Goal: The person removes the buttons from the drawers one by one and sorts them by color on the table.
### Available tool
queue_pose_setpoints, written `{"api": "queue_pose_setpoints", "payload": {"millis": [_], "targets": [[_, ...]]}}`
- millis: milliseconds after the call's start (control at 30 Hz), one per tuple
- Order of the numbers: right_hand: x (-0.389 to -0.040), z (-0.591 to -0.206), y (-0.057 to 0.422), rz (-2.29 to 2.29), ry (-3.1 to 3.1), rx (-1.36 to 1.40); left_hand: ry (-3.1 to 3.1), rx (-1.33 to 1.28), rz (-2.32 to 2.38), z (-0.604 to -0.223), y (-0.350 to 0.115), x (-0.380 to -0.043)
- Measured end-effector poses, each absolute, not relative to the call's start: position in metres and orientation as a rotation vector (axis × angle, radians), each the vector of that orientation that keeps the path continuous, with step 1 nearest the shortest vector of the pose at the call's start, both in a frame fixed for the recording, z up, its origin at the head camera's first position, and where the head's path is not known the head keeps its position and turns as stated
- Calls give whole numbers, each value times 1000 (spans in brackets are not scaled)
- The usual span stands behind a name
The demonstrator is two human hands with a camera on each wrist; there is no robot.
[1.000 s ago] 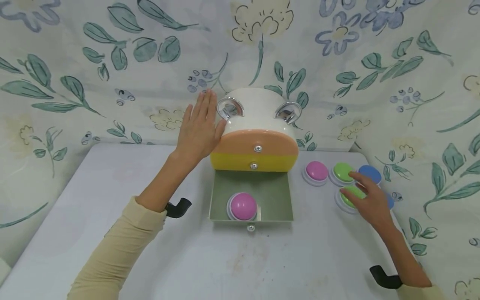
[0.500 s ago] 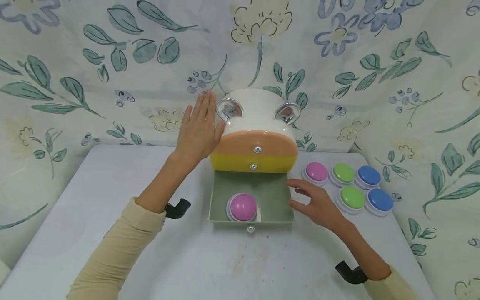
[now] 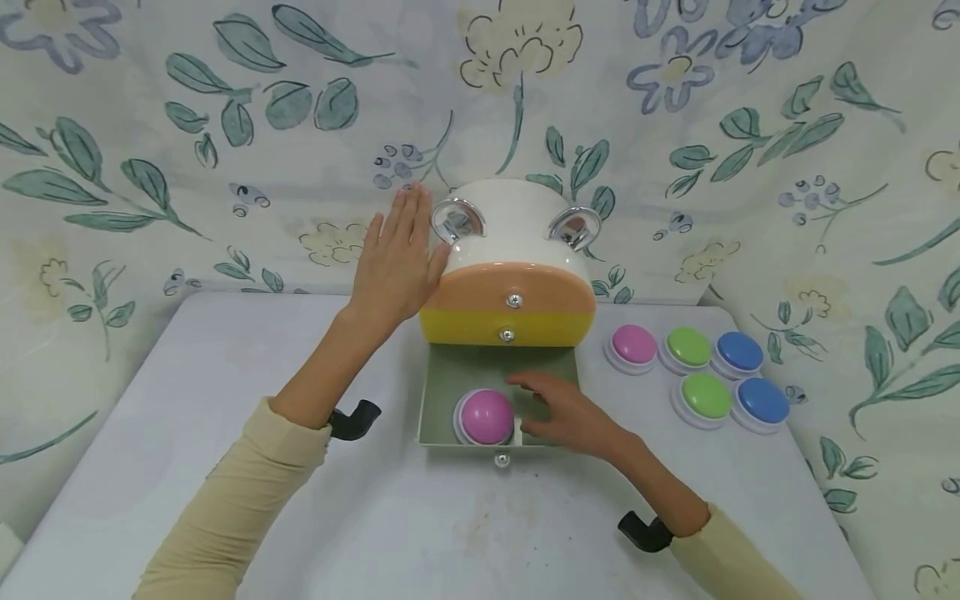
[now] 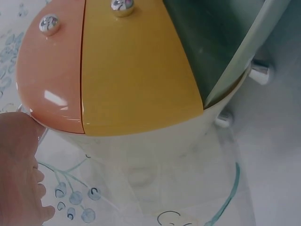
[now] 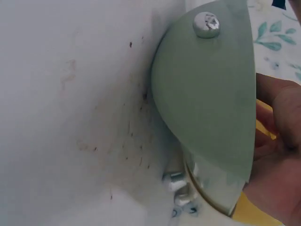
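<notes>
My left hand (image 3: pixel 393 262) lies with straight fingers against the left side of a small white cabinet (image 3: pixel 517 225) with orange and yellow drawer fronts. The cabinet's lowest drawer, a pale green one (image 3: pixel 441 392), is pulled out. Inside it sits a pink dome-topped round button (image 3: pixel 487 417) on a white base. My right hand (image 3: pixel 573 417) reaches over the drawer's right part, thumb and fingers spread apart, just right of that button. From the right wrist view, the green drawer front (image 5: pixel 207 99) hides part of the right hand (image 5: pixel 277 146).
On the white table (image 3: pixel 262 500), right of the cabinet, stand several similar buttons: a pink one (image 3: pixel 633 344), two green ones, including the front green one (image 3: pixel 707 396), and two blue ones, including the front blue one (image 3: pixel 762 401). Floral cloth (image 3: pixel 300 167) hangs behind.
My right hand has moved left from the green buttons, past the drawer's right edge, to beside the pink button in the drawer. The left hand stays at the cabinet's side.
</notes>
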State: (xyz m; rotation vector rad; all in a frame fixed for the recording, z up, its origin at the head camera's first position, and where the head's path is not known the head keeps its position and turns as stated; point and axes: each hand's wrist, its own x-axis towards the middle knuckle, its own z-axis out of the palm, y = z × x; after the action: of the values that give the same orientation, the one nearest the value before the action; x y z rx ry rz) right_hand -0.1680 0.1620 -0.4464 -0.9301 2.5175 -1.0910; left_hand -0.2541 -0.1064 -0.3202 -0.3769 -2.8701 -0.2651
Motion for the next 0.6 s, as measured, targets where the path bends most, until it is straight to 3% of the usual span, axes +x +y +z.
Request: {"api": "queue_pose_setpoints", "payload": {"millis": [600], "targets": [[-179, -453, 132, -870, 2427, -944, -2869, -375, -268, -320, -107, -254]]}}
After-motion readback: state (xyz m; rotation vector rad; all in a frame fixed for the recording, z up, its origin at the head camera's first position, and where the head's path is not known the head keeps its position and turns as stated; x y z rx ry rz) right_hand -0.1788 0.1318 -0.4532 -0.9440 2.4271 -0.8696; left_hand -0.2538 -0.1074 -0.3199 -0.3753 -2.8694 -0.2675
